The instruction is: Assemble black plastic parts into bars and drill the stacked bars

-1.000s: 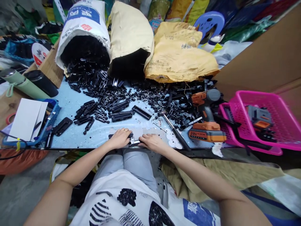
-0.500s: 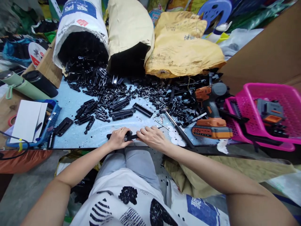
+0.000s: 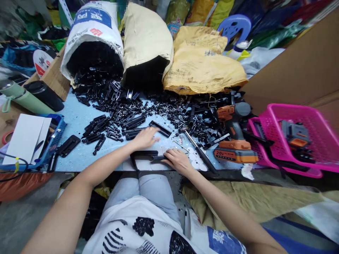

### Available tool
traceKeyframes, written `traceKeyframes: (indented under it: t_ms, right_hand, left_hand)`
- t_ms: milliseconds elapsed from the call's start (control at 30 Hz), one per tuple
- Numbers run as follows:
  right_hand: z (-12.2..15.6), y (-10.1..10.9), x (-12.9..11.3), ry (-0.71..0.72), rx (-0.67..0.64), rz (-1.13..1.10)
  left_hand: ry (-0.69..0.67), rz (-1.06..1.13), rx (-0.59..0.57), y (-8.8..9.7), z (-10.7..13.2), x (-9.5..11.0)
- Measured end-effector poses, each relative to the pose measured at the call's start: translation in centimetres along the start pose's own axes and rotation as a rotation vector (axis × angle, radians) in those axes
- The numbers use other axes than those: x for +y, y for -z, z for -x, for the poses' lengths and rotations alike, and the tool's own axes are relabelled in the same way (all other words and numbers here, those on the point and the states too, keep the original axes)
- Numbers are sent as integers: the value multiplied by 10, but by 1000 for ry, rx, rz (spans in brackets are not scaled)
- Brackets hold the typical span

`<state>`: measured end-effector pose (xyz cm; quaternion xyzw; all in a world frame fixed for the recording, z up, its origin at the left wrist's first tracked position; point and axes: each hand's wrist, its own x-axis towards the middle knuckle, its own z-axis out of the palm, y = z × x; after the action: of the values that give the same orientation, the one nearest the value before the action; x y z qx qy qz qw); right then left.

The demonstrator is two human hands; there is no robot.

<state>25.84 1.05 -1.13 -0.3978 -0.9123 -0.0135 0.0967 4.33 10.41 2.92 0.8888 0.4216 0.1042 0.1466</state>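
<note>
My right hand point(image 3: 178, 161) is closed on one end of a long black bracket-like part point(image 3: 145, 153) at the table's front edge. The part's other end points left, with an arm bent down toward the edge. My left hand point(image 3: 146, 137) is off that part and stretched out over the table, thumb apart from the fingers, nothing visible in it. Just beyond its fingertips lies a black rectangular channel piece point(image 3: 160, 128). Partly hidden behind the left hand are stacked black bars point(image 3: 132, 133). A heap of small screws and pins point(image 3: 161, 112) spreads farther back.
A hammer point(image 3: 197, 146) and an orange cordless drill point(image 3: 234, 141) lie to the right, before a pink basket point(image 3: 304, 109). Open sacks point(image 3: 148, 35) line the back, spilling black parts. At left are a blue basket point(image 3: 62, 128) with papers and two bottles point(image 3: 45, 95).
My left hand has let go of the black part and moved up and right toward the channel piece. My right hand still holds the part, which now shows more fully.
</note>
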Motion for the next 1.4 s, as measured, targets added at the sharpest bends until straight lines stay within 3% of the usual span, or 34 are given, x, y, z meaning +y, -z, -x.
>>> traceKeyframes:
  t_ms: [67, 167, 233, 333, 433, 533, 633, 700, 767, 900, 1100, 1167, 1267, 1400]
  right_hand:
    - [10, -4, 1, -25, -8, -42]
    - [13, 0, 2, -70, -38, -110]
    - [1, 7, 11, -123, -33, -122]
    - [-36, 14, 48, -276, 5, -43]
    - [-82, 9, 94, -453, -25, 103]
    - [-114, -3, 127, -437, -163, 108]
    - [-126, -9, 139, -385, -187, 38]
    - [-125, -7, 139, -363, -149, 1]
    - [-119, 0, 133, -355, -82, -28]
    - [-99, 18, 98, -350, 52, -104]
    - [-57, 31, 19, -267, 188, -627]
    - [-46, 28, 4, -239, 191, -671]
    - [-37, 21, -6, -210, 205, -640]
    - [-34, 19, -9, -161, 163, -591]
  left_hand:
    - [147, -128, 58, 7, -50, -17]
    - [227, -210, -1, 8, -108, -40]
    - [220, -203, -28, 5, -127, -47]
    - [209, -207, -29, 2, -129, -46]
    - [201, -227, 2, 11, -99, -37]
    - [154, -188, 122, 29, -37, -30]
    - [128, -62, 216, 42, 40, -25]
    - [163, 10, 172, 41, 84, -21]
    - [193, 27, 87, 36, 112, -16]
    - [218, -117, -52, 30, 125, -2]
    - [107, -212, -118, 32, 113, 7]
    - [110, -160, -48, 23, 114, 5]
    - [117, -118, 144, 2, 121, -3]
    - [-12, -217, 261, -22, 133, -15]
